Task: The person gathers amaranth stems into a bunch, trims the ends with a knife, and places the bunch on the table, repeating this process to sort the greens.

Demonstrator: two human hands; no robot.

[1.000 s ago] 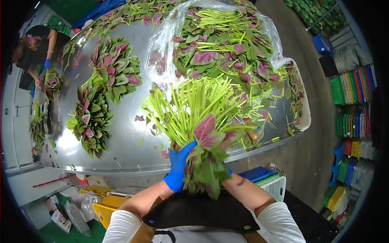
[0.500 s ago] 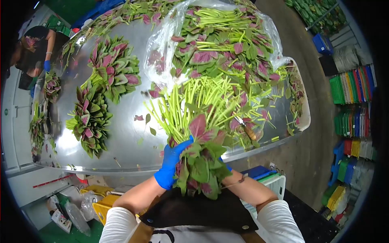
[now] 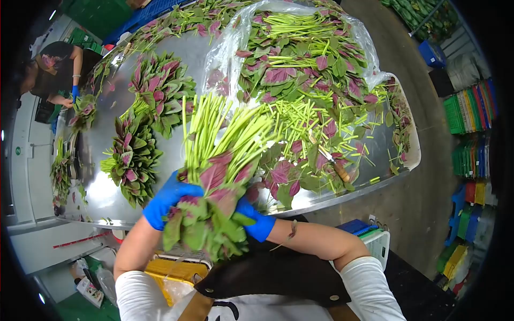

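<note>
Between my two blue-gloved hands is a thick bunch of amaranth greens (image 3: 214,176), its pale green stems pointing away from me and its red-green leaves hanging toward my apron. My left hand (image 3: 172,199) wraps the bunch from the left; my right hand (image 3: 256,218) grips its right side, fingers partly hidden by leaves. To the right, a knife with a wooden handle (image 3: 338,170) lies among cut stem pieces (image 3: 305,120) and loose leaves. Two finished-looking bunches, an upper bunch (image 3: 163,91) and a lower bunch (image 3: 134,160), lie on the left.
The metal table (image 3: 182,147) has a rounded front edge. A clear plastic bag (image 3: 225,59) holds a large pile of amaranth (image 3: 300,59). Across the table's left end, a person (image 3: 56,67) handles greens with a blue glove. Stacked coloured crates (image 3: 471,112) stand at right.
Both my hands have carried the bunch leftward, off the cut stems and clear of the pile. The person at left has brought both hands to the greens there.
</note>
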